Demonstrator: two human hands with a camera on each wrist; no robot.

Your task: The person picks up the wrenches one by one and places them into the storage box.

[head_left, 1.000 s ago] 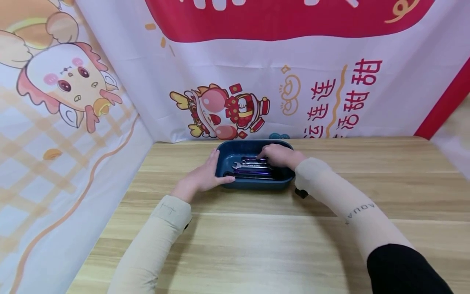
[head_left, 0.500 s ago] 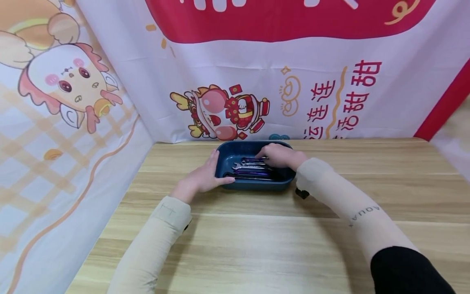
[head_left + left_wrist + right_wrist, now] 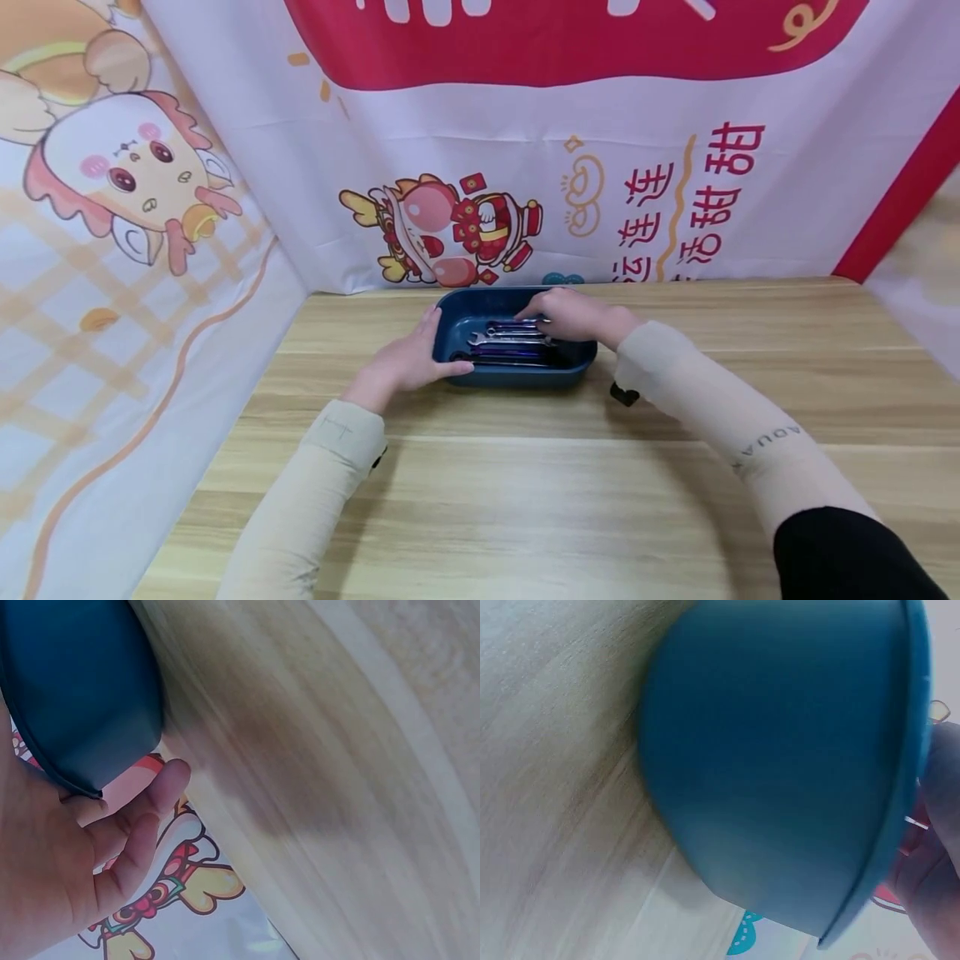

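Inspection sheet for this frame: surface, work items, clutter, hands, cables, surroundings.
Surface: wooden table.
Work items: blue tray near the far edge, holding wrenches lying side by side.
Clutter: nothing seen.
Hands: left hand rests against the tray's left wall; right hand reaches into the tray, fingers on the wrenches, grip unclear.
Cables: nothing seen.
Surroundings: cartoon-printed banners behind and to the left.

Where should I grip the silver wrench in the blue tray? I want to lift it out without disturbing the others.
Pinch the silver wrench at its bare shank, coming straight down from above. It lies flat, lengthwise in the blue tray, open jaw toward the left hand. The right hand covers its other end, and the tray's walls likely block a sideways approach.
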